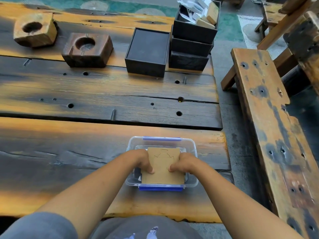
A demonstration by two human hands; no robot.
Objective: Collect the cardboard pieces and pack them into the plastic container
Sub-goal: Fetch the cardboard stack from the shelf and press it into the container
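Observation:
A clear plastic container [191,147] with blue clips stands near the table's front right corner. A flat brown cardboard piece [163,175] with a cut outline lies tilted inside it, reaching from the far wall to the near rim. My left hand [144,161] grips the piece's left edge, thumb on top. My right hand [183,163] grips its right edge the same way. What lies under the cardboard is mostly hidden; something dark shows at the container's left side.
Two wooden blocks with round hollows [35,29] [87,49] sit at the far left. A black box [147,51] and a stack of black boxes [191,45] holding small packets stand at the back. A wooden bench [269,126] runs along the right.

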